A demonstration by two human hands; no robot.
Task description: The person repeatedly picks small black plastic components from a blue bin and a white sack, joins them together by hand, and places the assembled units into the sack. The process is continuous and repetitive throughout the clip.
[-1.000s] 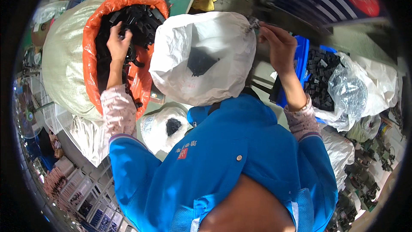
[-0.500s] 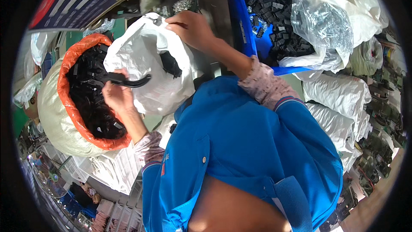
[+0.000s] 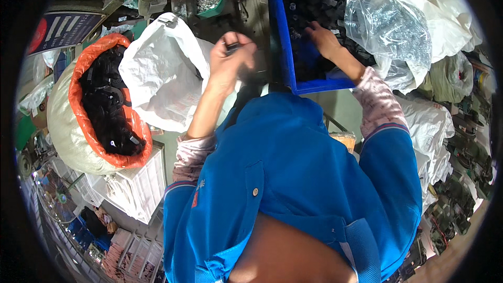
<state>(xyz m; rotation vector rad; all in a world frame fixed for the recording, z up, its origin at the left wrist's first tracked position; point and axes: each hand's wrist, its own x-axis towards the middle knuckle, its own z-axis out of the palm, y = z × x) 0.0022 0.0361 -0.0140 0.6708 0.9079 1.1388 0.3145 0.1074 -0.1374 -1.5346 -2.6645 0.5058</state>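
My left hand point(image 3: 230, 62) is raised just right of the white bag point(image 3: 166, 68), its fingers curled round a small black piece point(image 3: 232, 48). That piece is blurred and mostly covered by the fingers. Inside the blue bin point(image 3: 285, 47), my right hand point(image 3: 326, 42) reaches down among loose black plastic parts point(image 3: 361, 52). Its fingertips are smeared and partly lost against the dark parts, so I cannot tell whether they grip one. The white bag stands with its mouth wide and its pale inside showing.
An orange-lined sack point(image 3: 84, 131) full of black parts stands left of the white bag. Small shiny metal pieces fill a green bowl point(image 3: 222, 1) at the back. Clear plastic point(image 3: 387, 31) hangs over the bin's right side. A white crate point(image 3: 141, 188) sits below the sack.
My right hand has left the white bag's rim and gone into the blue bin. My left hand has moved right from beside the sack, and the long curved black piece it held no longer shows.
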